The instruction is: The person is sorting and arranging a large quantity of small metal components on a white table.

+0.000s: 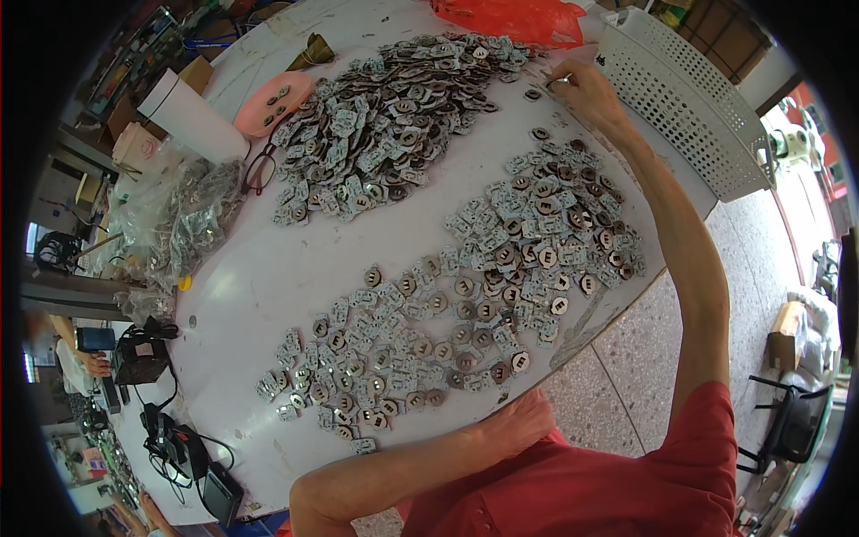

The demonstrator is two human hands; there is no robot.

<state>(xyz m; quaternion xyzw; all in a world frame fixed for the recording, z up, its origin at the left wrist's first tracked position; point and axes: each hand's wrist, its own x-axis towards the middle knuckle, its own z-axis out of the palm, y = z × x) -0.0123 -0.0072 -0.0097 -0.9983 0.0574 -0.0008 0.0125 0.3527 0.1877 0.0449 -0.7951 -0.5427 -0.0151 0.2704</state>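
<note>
**Right hand (589, 95) beside the far heap of metal parts (385, 125)**

I had its fingertips narrowed on a small shiny piece (563, 80); the left hand (528, 417) lay by the tabletop's (376, 240) near edge, its finger state untellable. I judged the parts, also in a near heap (546, 237), light, stiff and slick, best pinched by their rims. A basket (689, 112) bounded the right; white surface ran between heaps.

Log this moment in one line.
right hand: beside perforated basket | left hand: by near edge of table | metal parts: far heap, near spread | pink dish: holding several more
</note>
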